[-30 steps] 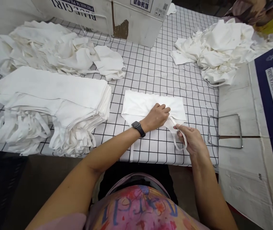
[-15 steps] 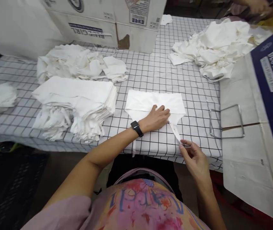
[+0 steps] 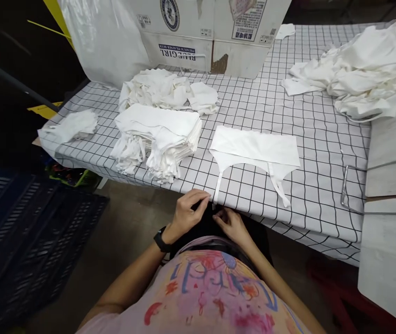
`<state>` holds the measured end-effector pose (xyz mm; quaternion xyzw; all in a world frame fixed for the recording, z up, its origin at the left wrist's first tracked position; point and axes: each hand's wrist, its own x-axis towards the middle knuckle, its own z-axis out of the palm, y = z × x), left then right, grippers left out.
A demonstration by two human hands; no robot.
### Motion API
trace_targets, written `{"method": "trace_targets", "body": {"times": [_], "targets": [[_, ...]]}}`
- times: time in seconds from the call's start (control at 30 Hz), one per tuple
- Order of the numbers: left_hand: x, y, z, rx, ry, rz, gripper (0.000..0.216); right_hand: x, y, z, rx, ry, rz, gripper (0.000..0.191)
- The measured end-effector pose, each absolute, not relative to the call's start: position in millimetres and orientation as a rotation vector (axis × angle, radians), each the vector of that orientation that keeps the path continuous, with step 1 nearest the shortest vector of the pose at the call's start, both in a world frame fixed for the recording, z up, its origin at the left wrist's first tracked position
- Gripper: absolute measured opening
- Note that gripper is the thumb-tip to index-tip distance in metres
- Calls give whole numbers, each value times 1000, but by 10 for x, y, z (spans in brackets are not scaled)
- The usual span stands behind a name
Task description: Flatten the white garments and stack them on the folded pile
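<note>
A white fabric piece (image 3: 255, 147) with two straps lies flat on the checked tablecloth (image 3: 253, 102). Its left strap (image 3: 217, 187) runs down to the table's front edge. My left hand (image 3: 188, 213) and my right hand (image 3: 230, 221) meet at that edge, fingers pinched together at the strap's lower end. The right strap (image 3: 280, 187) lies loose on the cloth, untouched. A dark watch sits on my left wrist (image 3: 161, 239).
A folded stack of white pieces (image 3: 163, 132) lies left of the flat piece, a crumpled heap (image 3: 165, 88) behind it, a small pile (image 3: 71, 126) at the far left. Another heap (image 3: 361, 74) lies back right. Cardboard boxes (image 3: 215, 32), a wire frame (image 3: 375, 185), a dark crate (image 3: 20, 232).
Both hands left the fabric and the right strap and came down to the left strap's end at the table edge. The view swung left and pulled back.
</note>
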<state>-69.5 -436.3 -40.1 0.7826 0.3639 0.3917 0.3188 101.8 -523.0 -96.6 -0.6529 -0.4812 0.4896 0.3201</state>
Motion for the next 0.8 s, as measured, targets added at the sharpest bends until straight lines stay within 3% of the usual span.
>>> {"method": "trace_targets", "body": {"times": [0.1, 0.23, 0.43, 0.8], "targets": [[-920, -4358, -433, 2226, 940, 989, 23, 897, -5136, -878, -1642, -1346, 1300, 29], [-985, -4280, -414, 2603, 673, 695, 50, 862, -5186, -586, -1504, -1338, 1478, 37], [-764, -4144, -432, 2727, 536, 720, 20, 935, -5292, -177, -1413, -893, 1785, 50], [-653, -4178, -338, 2423, 749, 918, 6, 1009, -5181, 52, -1158, -388, 1867, 41]]}}
